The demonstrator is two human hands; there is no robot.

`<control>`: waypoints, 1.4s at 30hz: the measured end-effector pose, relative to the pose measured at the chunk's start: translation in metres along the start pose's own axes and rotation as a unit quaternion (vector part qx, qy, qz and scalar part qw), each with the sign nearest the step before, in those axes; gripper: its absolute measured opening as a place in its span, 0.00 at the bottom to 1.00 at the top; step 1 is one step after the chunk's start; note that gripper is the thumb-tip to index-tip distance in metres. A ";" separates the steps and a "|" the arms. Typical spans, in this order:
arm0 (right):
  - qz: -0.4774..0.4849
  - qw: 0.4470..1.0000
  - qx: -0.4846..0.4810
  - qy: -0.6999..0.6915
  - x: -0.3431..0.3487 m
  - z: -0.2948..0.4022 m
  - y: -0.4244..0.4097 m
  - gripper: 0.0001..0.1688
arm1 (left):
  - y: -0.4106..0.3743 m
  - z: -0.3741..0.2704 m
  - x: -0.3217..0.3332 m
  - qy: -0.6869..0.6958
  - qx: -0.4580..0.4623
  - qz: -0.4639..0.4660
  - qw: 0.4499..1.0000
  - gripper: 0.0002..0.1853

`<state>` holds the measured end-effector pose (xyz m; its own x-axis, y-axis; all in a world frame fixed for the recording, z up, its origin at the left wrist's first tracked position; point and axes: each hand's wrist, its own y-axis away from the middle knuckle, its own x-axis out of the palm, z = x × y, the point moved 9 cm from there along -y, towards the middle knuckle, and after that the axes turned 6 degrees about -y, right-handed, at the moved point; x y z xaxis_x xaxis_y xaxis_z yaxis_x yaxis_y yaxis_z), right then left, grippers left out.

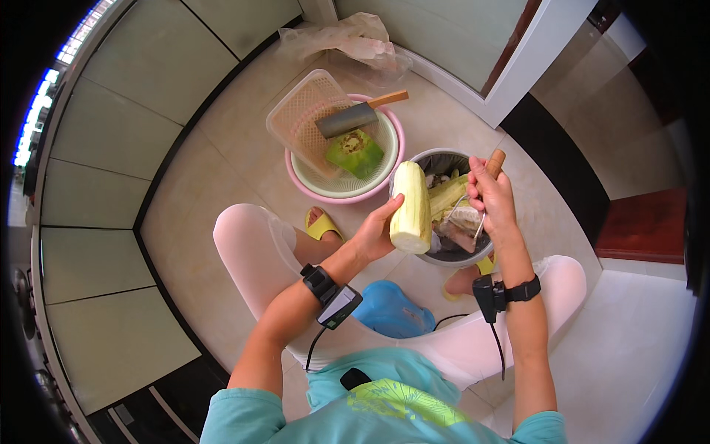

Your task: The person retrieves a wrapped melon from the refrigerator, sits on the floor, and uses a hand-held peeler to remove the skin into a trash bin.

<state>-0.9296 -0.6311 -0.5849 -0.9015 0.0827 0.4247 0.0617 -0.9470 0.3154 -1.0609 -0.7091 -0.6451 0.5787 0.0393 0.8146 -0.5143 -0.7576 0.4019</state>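
My left hand (378, 230) holds a long, pale, peeled gourd or similar vegetable (410, 208) from its left side, tilted slightly from upright. In my right hand (492, 194) is a peeler (495, 164) with a wooden handle and a wire-like metal frame; it is apart from the vegetable. Below both hands stands a round waste bin (444, 262) with a dark liner, holding peelings and other scraps. Further off, a green, cut vegetable piece (355, 152) and a cleaver (349, 119) with a wooden handle rest at a basket and nested bowls.
A pink basin (297, 187) holds a pale green colander (396, 139), with a rectangular plastic basket (280, 114) leaning in it. Crumpled plastic bags (360, 44) lie near the sliding door frame (488, 105). Cabinets (111, 188) line the left. A blue plastic stool (391, 311) is beneath me.
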 end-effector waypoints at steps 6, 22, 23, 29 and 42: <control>0.026 0.997 -0.039 -0.056 0.036 -0.017 0.029 0.11 | -0.011 0.012 -0.003 0.031 -0.022 0.003 0.999 0.23; -0.025 0.994 -0.100 -0.039 0.034 -0.026 0.024 0.09 | -0.011 0.025 -0.012 -0.020 -0.036 -0.055 0.998 0.21; -0.032 0.994 -0.096 -0.036 0.032 -0.028 0.021 0.09 | -0.010 0.026 -0.012 -0.025 -0.037 -0.061 0.997 0.21; -0.039 0.997 -0.059 -0.034 0.026 -0.031 0.015 0.08 | 0.000 0.031 0.010 -0.037 -0.054 -0.030 0.997 0.22; -0.093 0.991 -0.092 -0.012 -0.015 -0.013 -0.027 0.10 | 0.013 0.053 0.011 -0.062 -0.137 0.016 0.989 0.26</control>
<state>-0.9228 -0.6105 -0.6109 -0.8799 0.2657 0.3939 -0.1852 -0.9552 0.2307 -1.0278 -0.7528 -0.6533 0.6242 -0.0748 0.7777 -0.6752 -0.5524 0.4888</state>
